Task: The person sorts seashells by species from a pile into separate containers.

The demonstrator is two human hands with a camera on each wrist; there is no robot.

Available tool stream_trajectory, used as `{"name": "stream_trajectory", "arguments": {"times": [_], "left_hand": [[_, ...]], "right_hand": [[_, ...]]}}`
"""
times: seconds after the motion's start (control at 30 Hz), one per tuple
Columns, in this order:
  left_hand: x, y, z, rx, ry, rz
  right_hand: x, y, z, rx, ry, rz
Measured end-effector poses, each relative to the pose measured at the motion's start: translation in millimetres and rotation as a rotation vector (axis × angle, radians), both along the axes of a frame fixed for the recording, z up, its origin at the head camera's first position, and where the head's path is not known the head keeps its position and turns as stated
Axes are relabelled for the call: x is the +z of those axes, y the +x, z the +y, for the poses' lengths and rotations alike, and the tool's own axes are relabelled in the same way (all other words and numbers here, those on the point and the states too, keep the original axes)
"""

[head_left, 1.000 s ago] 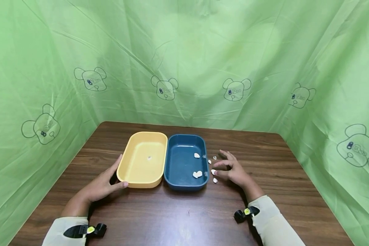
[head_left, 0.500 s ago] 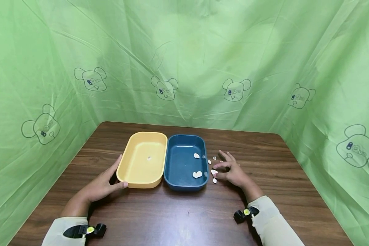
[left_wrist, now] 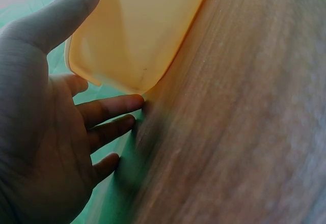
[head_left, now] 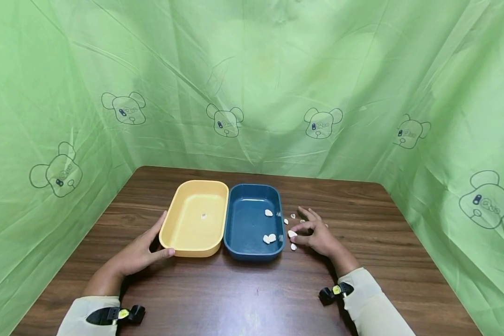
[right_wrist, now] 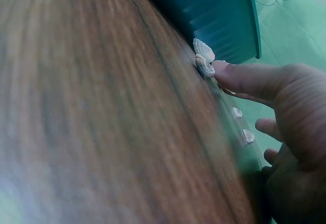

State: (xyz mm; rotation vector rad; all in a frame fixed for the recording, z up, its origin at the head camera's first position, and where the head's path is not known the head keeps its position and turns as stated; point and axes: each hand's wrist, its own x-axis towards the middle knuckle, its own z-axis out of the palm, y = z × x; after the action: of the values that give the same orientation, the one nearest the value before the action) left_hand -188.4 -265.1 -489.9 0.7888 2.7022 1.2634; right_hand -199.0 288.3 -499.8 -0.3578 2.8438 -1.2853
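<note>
My left hand (head_left: 139, 252) rests against the near left corner of a yellow tray (head_left: 194, 253), thumb on the near wall and fingers spread along the left side. In the left wrist view those fingers (left_wrist: 114, 109) look fairly straight beside the tray's outer wall. To the right of a blue tray (head_left: 252, 255), my right hand (head_left: 319, 237) pinches a small white seashell (head_left: 292, 234) between thumb and index finger, close to the table. A striped, ribbed seashell (right_wrist: 205, 66) lies by the thumb tip in the right wrist view. The index fingertip is mostly hidden there.
Several small shells, one being a white shell (head_left: 286, 221), lie between the blue tray and my right hand. White shells (head_left: 269, 238) are in the blue tray, and a small pale piece (head_left: 203, 216) is in the yellow one. A green curtain (head_left: 252, 93) surrounds the wooden table (head_left: 243, 298).
My right thumb and index finger have closed in on the white shell, which has shifted slightly. The left hand and both trays have stayed in place.
</note>
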Motion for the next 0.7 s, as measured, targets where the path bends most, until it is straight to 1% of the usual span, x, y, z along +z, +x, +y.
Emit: {"name": "stream_trajectory", "arguments": {"times": [0.13, 0.4, 0.53, 0.7], "left_hand": [[0.1, 0.4, 0.1, 0.002, -0.002, 0.003], [-0.3, -1.2, 0.2, -0.016, 0.014, 0.006], [-0.4, -1.2, -0.1, -0.019, 0.013, 0.010], [-0.1, 0.3, -0.3, -0.016, 0.013, 0.003]], "right_hand": [[-1.3, -0.8, -0.2, -0.014, -0.019, 0.001], [-2.1, -1.7, -1.1, -0.041, -0.115, 0.013], [-3.3, -1.8, -2.2, -0.056, -0.145, 0.015], [-4.4, -1.6, -3.0, -0.089, -0.141, 0.040]]}}
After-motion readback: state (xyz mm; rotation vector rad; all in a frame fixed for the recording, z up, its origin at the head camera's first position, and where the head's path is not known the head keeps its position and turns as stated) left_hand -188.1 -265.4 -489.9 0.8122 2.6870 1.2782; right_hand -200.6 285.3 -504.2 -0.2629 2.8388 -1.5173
